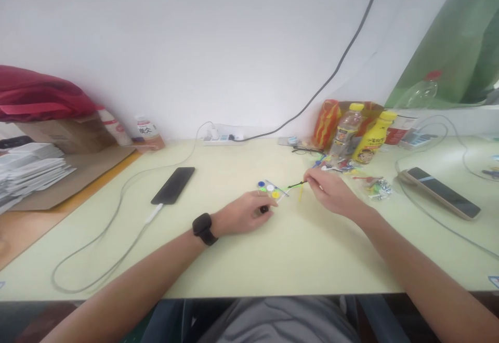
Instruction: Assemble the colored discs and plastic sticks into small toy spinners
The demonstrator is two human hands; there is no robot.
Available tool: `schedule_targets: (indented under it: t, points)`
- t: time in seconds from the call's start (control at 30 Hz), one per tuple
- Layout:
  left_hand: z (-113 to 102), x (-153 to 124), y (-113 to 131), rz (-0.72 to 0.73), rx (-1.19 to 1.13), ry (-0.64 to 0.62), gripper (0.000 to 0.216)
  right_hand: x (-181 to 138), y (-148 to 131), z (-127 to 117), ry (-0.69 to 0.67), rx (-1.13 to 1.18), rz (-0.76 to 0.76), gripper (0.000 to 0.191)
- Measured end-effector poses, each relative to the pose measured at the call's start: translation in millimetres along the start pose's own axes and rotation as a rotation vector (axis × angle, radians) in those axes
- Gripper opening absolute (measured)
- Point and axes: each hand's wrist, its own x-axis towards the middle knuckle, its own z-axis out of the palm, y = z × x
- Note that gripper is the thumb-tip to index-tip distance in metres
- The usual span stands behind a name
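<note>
My right hand (326, 191) is closed in a pinch on one end of a thin black stick (298, 184), held just above the table. Its other end reaches a bright green piece beside a thin white stick (285, 195). Curled low over the table, my left hand (247, 213) has its fingertips at the near end of that white stick. A small black round piece (264, 209) shows between its thumb and index finger. Just beyond lie a blue disc (261, 184), a white disc (270, 188) and a yellow disc (276, 195). A thin yellow stick (300, 193) is near my right fingertips.
A phone (173, 186) on a charging cable lies at left. Bottles, including a yellow bottle (372, 137), stand at the back right among small loose parts. A clear bag of screws (380, 189) and another phone (442, 192) are at right. A power strip (224, 139) sits by the wall.
</note>
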Motion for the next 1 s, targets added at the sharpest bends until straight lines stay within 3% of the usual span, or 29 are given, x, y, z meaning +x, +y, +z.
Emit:
schedule_targets:
  t: [0.1, 0.27, 0.4, 0.63, 0.9, 1.0]
  points:
    - [6, 1, 5, 0.031, 0.045, -0.065, 0.03, 1, 7, -5, 0.053, -0.125, 0.064, 0.018]
    - [8, 3, 3, -0.017, 0.168, -0.063, 0.035, 1, 15, -8, -0.015, -0.322, 0.182, 0.02]
    - [7, 3, -4, -0.067, 0.182, -0.049, 0.037, 0, 14, 1, -0.073, -0.218, 0.127, 0.022]
    - [10, 1, -19, -0.137, -0.054, 0.069, 0.03, -3, 6, 27, -0.155, -0.072, -0.002, 0.026]
    - [8, 4, -14, -0.229, -0.248, 0.073, 0.027, 3, 17, 19, 0.109, -0.158, 0.117, 0.019]
    - [10, 4, -11, -0.298, -0.447, 0.059, 0.037, 4, 13, 12, 0.139, -0.001, 0.155, 0.015]
